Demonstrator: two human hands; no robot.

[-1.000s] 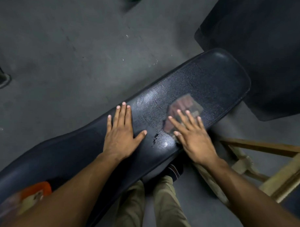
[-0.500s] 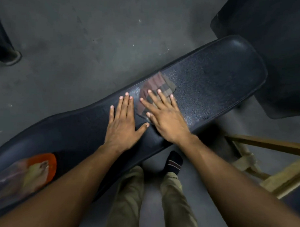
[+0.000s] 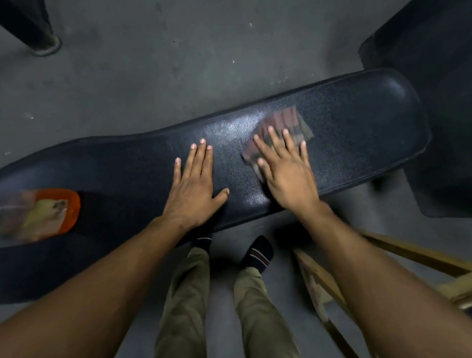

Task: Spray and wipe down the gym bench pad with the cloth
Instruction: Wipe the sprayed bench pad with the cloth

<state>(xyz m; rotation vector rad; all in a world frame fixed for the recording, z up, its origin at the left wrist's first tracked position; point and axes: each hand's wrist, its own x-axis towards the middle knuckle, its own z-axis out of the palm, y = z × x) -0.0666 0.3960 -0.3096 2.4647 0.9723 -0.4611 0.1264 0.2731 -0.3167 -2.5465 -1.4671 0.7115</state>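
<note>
The black textured bench pad [image 3: 362, 137] runs from lower left to upper right across the view. A checked brown and grey cloth [image 3: 286, 120] lies flat on its right half, blurred by motion. My right hand [image 3: 285, 171] presses down on the cloth with fingers spread. My left hand [image 3: 195, 185] rests flat on the bare pad just left of it, fingers apart, holding nothing. A shiny wet patch [image 3: 228, 131] shows between the two hands. An orange-capped bottle [image 3: 40, 212], blurred, lies on the pad at far left.
Grey concrete floor [image 3: 145, 75] lies beyond the pad. A dark mat or pad [image 3: 440, 91] fills the upper right. A wooden frame [image 3: 420, 266] stands at lower right beside my legs. A dark post base [image 3: 43, 43] sits at upper left.
My right hand slid the cloth left toward the left hand, then back right along the pad. The left hand stayed planted. The view shifted, showing more of the bottle.
</note>
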